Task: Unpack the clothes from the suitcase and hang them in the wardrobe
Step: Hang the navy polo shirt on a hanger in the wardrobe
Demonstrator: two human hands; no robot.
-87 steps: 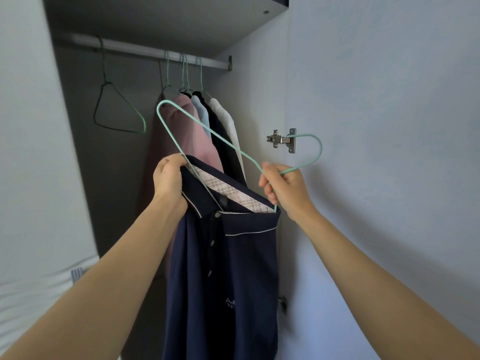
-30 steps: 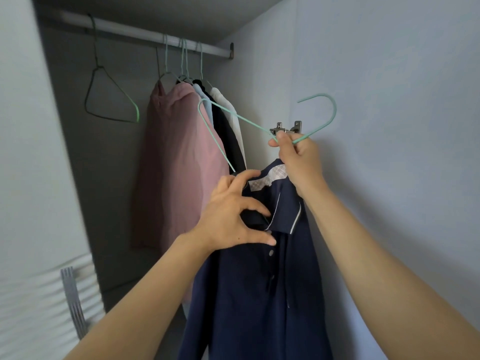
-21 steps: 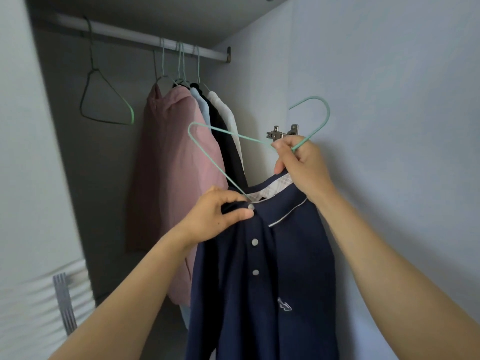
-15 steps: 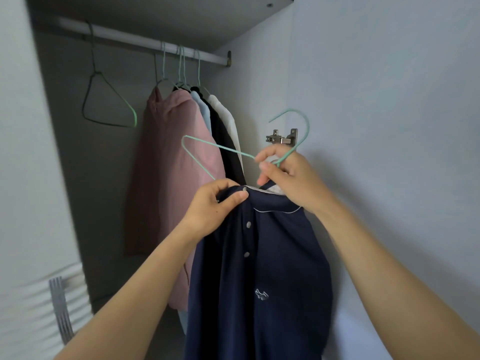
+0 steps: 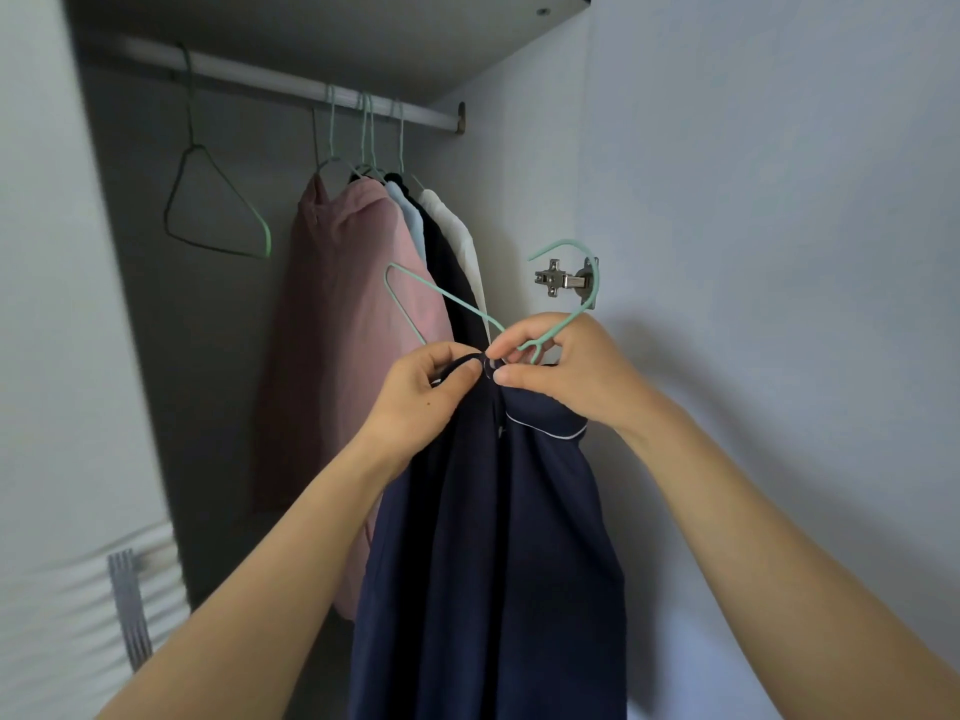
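a: what's nearest you?

b: my two forearms, reaching up. my left hand (image 5: pixel 421 392) pinches the collar edge of the navy shirt (image 5: pixel 493 563) between thumb and forefinger. my right hand (image 5: pixel 566 376) is curled round the neck of the mint hanger (image 5: pixel 457 301), with thumb and fingertip meeting the left hand's at the collar.

a: and the shirt itself?

b: it hangs straight down from both hands in front of the open wardrobe, a white piped line showing on the collar. one shoulder of the hanger sticks out up and to the left, bare of cloth. its hook curves above my right hand.

a: what's behind that?

b: a metal hinge (image 5: pixel 558 278) just behind the hook, at the edge of the pale panel (image 5: pixel 753 200) on the right. further in, a pink garment (image 5: pixel 343 330), a light blue one (image 5: pixel 410 215), a dark one (image 5: pixel 457 272) and a white one (image 5: pixel 457 231) hang packed together on the rail (image 5: pixel 291 88).

a: anything else on the rail?

b: an empty hanger (image 5: pixel 215 245), apart to the left. a shelf (image 5: pixel 337 28) sits above the rail, the inside is dim, and a pale door (image 5: pixel 41 252) stands at the left with a blurred grey bar (image 5: pixel 127 605) low down.
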